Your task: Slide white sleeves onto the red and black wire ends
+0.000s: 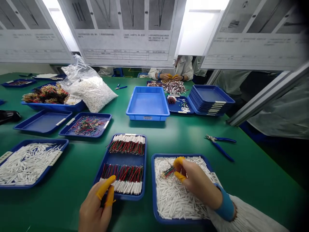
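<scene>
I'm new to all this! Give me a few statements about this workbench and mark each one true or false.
1. Yellow covers are on fingers of both the left hand and the right hand. True.
2. The right wristband is red. False: the wristband is blue.
3. The tray under the right hand holds many white pieces. True.
4. The pliers nearest the right hand lie in a tray. False: those pliers lie on the green tabletop.
5. Wires lie in two rows in the tray beside the left hand. True.
</scene>
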`<action>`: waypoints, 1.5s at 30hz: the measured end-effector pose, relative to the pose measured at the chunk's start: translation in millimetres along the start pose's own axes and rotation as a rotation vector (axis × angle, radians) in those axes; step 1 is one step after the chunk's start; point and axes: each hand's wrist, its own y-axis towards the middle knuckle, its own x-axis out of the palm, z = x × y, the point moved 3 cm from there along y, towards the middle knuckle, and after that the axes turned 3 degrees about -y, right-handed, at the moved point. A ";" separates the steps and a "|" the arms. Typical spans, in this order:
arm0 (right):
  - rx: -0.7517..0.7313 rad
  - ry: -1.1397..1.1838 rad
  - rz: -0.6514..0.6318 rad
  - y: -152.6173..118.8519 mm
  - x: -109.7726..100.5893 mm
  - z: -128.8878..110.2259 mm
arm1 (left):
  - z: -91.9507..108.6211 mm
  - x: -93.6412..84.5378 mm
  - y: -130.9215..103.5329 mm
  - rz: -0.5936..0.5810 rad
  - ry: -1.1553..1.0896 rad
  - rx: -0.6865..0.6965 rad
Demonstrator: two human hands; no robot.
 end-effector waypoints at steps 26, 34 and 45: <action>-0.086 0.855 -0.011 -31.5 -20.6 1.9 | 125.3 99.3 41.4 -0.469 -0.858 -0.421; -0.001 0.946 0.016 -30.5 -20.0 9.6 | 129.0 99.1 36.8 -0.435 -0.917 -0.384; -0.049 0.831 0.004 -33.3 -17.5 -1.2 | 129.8 104.3 33.8 -0.496 -0.952 -0.547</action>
